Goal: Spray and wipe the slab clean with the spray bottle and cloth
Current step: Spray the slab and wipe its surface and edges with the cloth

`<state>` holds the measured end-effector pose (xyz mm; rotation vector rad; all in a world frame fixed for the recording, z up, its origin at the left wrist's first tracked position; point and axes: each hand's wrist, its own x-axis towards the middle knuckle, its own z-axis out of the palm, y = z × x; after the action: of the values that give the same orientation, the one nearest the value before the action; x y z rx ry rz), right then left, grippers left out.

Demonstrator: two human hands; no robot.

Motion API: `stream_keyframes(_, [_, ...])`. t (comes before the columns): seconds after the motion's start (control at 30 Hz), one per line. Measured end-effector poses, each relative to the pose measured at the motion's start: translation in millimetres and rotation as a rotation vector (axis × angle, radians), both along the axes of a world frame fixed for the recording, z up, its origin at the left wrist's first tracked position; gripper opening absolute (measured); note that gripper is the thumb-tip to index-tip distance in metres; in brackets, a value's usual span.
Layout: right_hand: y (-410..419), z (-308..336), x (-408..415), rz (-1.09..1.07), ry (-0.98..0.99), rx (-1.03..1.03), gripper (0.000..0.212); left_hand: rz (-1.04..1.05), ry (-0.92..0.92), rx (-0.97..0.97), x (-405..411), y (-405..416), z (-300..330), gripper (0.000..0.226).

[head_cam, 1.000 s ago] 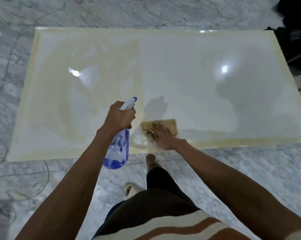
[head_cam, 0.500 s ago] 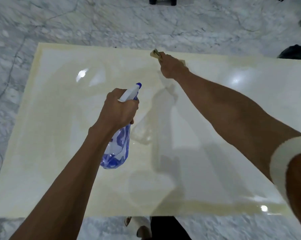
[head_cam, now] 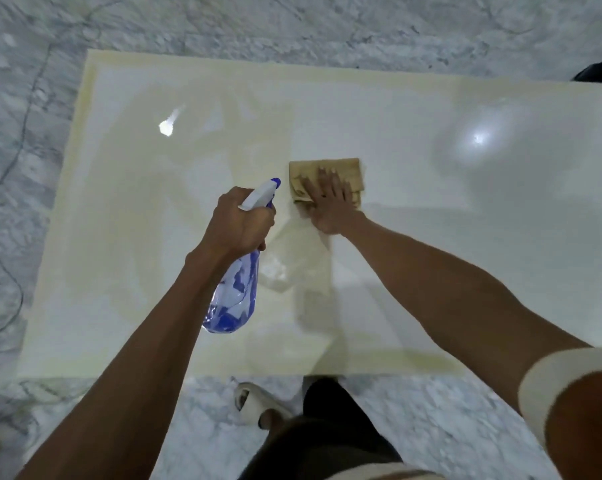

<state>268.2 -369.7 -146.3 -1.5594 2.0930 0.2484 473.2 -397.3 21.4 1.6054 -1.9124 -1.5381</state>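
A large glossy cream slab [head_cam: 431, 237] lies flat on the floor, with yellowish smears on its left half and along its edges. My left hand [head_cam: 238, 223] grips the neck of a clear spray bottle [head_cam: 235, 292] holding blue liquid; its white and blue nozzle points away from me, above the slab. My right hand [head_cam: 329, 202] presses flat with straight fingers on a folded tan cloth [head_cam: 344, 171] near the slab's middle, just right of the nozzle.
Grey-white marble floor [head_cam: 292, 26] surrounds the slab. A thin cable [head_cam: 5, 271] runs along the left. A dark object [head_cam: 601, 72] sits at the far right edge. My foot in a pale sandal [head_cam: 258, 401] stands at the slab's near edge.
My right hand pushed the cloth from the near edge out to the far edge, then drew it back to the slab's middle. The left hand kept holding the bottle in about the same place.
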Motion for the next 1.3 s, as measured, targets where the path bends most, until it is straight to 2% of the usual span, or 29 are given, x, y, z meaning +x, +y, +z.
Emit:
stream_keyframes(0.13, [112.4, 1.1, 57.3, 0.001, -0.035, -0.052, 0.068, -0.007, 0.006, 0.046, 27.9, 48.7, 10.8, 0.034])
stream_keyframes(0.27, [215.2, 8.4, 113.5, 0.049, -0.014, 0.007, 0.067, -0.042, -0.038, 0.092, 58.9, 97.6, 14.8, 0.028])
stream_keyframes(0.37, [252.5, 20.0, 135.3, 0.029, -0.025, 0.043, 0.063, -0.086, -0.068, 0.114, 78.1, 128.8, 18.1, 0.031])
stream_keyframes(0.43, [240.5, 35.4, 130.0, -0.015, -0.18, 0.118, 0.058, -0.12, -0.065, 0.117, 88.1, 142.9, 25.0, 0.04])
stream_keyframes(0.5, [225.1, 66.9, 121.6, -0.173, -0.501, 0.104, 0.054, -0.141, -0.042, 0.094, 94.7, 152.0, 33.8, 0.045])
stream_keyframes(0.53, [221.5, 83.3, 120.2, -0.268, -0.625, 0.027, 0.049, -0.144, -0.027, 0.079, 97.4, 154.9, 39.4, 0.045])
stream_keyframes(0.6, [216.3, 113.6, 121.7, -0.431, -0.647, -0.173, 0.042, -0.158, -0.013, 0.05, 103.4, 156.9, 50.5, 0.041])
stream_keyframes(0.67, [213.9, 139.0, 126.2, -0.718, -0.75, -0.409, 0.044, -0.175, -0.009, 0.013, 109.7, 155.5, 61.2, 0.03])
stream_keyframes(0.73, [210.9, 156.0, 130.0, -0.953, -1.066, -0.579, 0.037, -0.186, -0.012, -0.022, 115.9, 153.5, 72.1, 0.024])
stream_keyframes(0.8, [208.9, 170.1, 135.1, -1.027, -1.401, -0.622, 0.039, -0.209, -0.02, -0.052, 120.2, 153.5, 85.5, 0.022])
stream_keyframes(0.87, [204.8, 179.1, 141.7, -1.051, -1.624, -0.624, 0.048, -0.233, -0.019, -0.084, 123.3, 155.8, 100.5, 0.022])
stream_keyframes(1.03, [193.8, 200.6, 165.6, -1.026, -1.866, -0.592, 0.057, -0.227, -0.037, -0.104, 134.3, 159.4, 127.6, 0.019])
stream_keyframes(1.17, [184.9, 212.1, 177.9, -1.04, -1.889, -0.568, 0.058, -0.147, -0.084, -0.026, 138.4, 158.9, 138.0, 0.022])
stream_keyframes(1.3, [171.1, 220.2, 179.0, -1.051, -1.872, -0.576, 0.058, -0.157, -0.022, -0.057, 149.7, 149.9, 135.6, 0.018])
